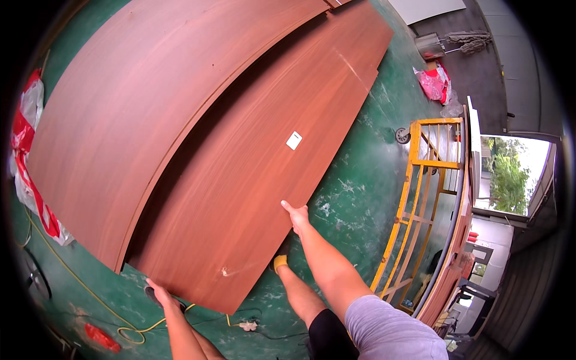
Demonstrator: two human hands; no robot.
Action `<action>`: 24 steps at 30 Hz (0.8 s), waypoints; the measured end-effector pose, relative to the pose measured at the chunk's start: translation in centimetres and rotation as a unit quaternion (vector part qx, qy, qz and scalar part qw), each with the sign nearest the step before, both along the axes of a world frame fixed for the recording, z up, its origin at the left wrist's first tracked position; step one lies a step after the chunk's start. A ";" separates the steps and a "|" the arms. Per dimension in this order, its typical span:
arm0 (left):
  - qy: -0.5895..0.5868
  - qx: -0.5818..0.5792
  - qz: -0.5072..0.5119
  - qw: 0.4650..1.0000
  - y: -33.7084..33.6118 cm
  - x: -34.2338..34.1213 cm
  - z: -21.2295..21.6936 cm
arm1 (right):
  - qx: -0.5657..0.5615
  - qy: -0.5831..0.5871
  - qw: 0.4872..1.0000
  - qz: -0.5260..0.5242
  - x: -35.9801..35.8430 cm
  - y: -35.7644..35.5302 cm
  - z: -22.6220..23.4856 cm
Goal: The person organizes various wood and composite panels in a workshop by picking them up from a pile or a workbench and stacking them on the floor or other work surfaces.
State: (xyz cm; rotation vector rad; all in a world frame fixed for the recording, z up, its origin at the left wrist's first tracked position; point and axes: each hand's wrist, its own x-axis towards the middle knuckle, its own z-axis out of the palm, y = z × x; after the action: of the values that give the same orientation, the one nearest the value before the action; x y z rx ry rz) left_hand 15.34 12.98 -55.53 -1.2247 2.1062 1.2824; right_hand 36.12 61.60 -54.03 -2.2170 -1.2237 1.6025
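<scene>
A long reddish-brown wood-grain board [240, 180] lies slanted in front of me, with a small white label [293, 140] on its face. My right hand [296, 217] grips the board's right edge, thumb on top and fingers out of sight below. At the near left corner, my left hand [161, 293] is closed at the board's end, its fingers mostly hidden. A larger board of the same colour [150, 90] lies to the left, its edge raised over a dark gap beside the held board.
A yellow metal trolley [414, 162] with wheels stands at right, boards leaning by it. Red and white plastic wrapping [27, 138] lies at far left. A yellow cable [78, 273] and a red plastic piece [102, 338] lie on the green floor [354, 180]. My yellow-socked foot [280, 262] is beside the board.
</scene>
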 end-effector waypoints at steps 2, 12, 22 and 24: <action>-0.016 -0.020 0.054 0.998 2.0 -2.2 -0.2 | 0.000 -0.034 0.999 -0.010 -0.9 -1.0 0.6; -0.118 0.119 0.027 0.985 -1.8 -5.6 -5.3 | 0.075 -0.044 0.996 0.003 -0.4 -0.5 -1.5; -0.196 0.024 0.038 0.979 -2.5 -6.6 -8.0 | 0.064 -0.119 0.991 0.013 -0.1 0.0 -0.9; -0.169 0.032 0.044 0.984 -6.3 -10.3 -6.9 | 0.065 -0.104 0.992 0.016 -2.5 -0.6 -0.1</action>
State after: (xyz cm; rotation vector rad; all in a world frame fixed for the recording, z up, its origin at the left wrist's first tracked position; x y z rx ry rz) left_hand 5.08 6.69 -62.43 -1.4086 1.7764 1.0780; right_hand 33.61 60.96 -54.09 -2.3378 -1.3776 1.2878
